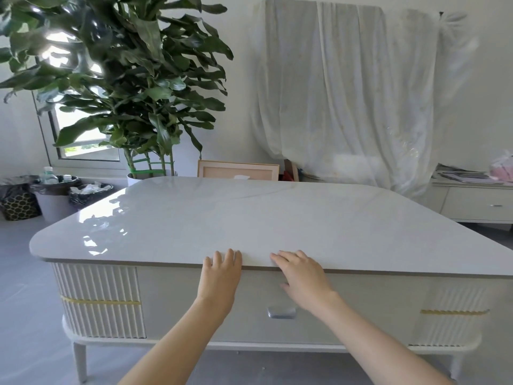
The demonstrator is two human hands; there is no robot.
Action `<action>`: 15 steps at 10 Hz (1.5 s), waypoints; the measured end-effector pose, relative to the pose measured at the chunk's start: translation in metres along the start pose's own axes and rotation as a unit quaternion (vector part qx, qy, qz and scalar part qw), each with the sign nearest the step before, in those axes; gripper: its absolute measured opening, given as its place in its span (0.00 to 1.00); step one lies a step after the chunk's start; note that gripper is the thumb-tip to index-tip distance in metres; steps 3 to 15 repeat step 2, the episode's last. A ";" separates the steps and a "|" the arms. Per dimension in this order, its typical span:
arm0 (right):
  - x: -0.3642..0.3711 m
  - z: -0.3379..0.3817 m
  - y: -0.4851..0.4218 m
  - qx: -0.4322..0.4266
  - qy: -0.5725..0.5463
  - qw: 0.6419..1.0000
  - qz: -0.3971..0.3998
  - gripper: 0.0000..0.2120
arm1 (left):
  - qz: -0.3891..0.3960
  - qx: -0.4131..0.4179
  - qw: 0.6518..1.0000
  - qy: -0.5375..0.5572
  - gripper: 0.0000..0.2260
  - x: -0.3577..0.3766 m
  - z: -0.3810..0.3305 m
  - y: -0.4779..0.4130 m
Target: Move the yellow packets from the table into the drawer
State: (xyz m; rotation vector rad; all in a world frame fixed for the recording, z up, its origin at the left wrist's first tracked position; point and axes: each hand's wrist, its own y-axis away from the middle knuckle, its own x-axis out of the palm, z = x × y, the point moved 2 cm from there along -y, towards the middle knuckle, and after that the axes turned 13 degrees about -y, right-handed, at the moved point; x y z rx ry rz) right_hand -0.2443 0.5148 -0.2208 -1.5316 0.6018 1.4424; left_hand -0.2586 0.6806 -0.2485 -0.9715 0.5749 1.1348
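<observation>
Both forearms reach up from the bottom of the view. L hand (220,276) lies flat on the front edge of the table (277,218), fingers straight & close together, holding nothing. R hand (301,273) is just beside it, apart from it — fingers relaxed, slightly spread, tips on the top, thumb down over the drawer (361,307). Drawer sits shut in the table front, directly below both hands, with its silver handle (281,312) between the wrists. Behind: leafy plant (125,79), white sheet (347,93) on the wall.
</observation>
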 end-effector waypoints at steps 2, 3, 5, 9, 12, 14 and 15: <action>-0.078 0.001 0.023 0.100 -0.200 0.975 0.014 0.13 | -0.146 -0.002 0.970 0.194 0.21 -0.013 -0.044 0.039; -0.078 0.001 0.023 0.100 -0.200 0.975 0.014 0.13 | -0.146 -0.002 0.970 0.194 0.21 -0.013 -0.044 0.039; -0.078 0.001 0.023 0.100 -0.200 0.975 0.014 0.13 | -0.146 -0.002 0.970 0.194 0.21 -0.013 -0.044 0.039; -0.078 0.001 0.023 0.100 -0.200 0.975 0.014 0.13 | -0.146 -0.002 0.970 0.194 0.21 -0.013 -0.044 0.039; -0.078 0.001 0.023 0.100 -0.200 0.975 0.014 0.13 | -0.146 -0.002 0.970 0.194 0.21 -0.013 -0.044 0.039; -0.078 0.001 0.023 0.100 -0.200 0.975 0.014 0.13 | -0.146 -0.002 0.970 0.194 0.21 -0.013 -0.044 0.039; -0.078 0.001 0.023 0.100 -0.200 0.975 0.014 0.13 | -0.146 -0.002 0.970 0.194 0.21 -0.013 -0.044 0.039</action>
